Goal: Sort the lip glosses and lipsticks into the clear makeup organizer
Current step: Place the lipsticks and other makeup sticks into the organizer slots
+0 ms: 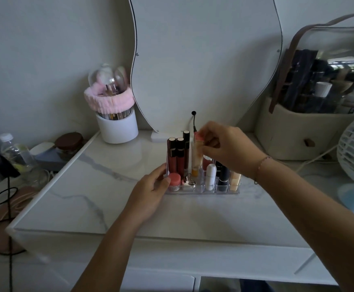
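Clear organizer [228,189] on table [112,199], centre, nearly full. Far-left slots: three dark red lip glosses [177,158] upright. Near row, left to right: pink-capped pot [175,179], white tube [211,175], black lipstick [223,175], pale lipstick [235,180].

Right hand [228,148]: grip pinching pink cap of tall pale gloss tube [197,159], base already inside middle slot.

Left hand [150,192]: grip pressed against organizer's left end, bracing.

No loose lip products visible on table; sorting judged near complete, last tube awaiting release.
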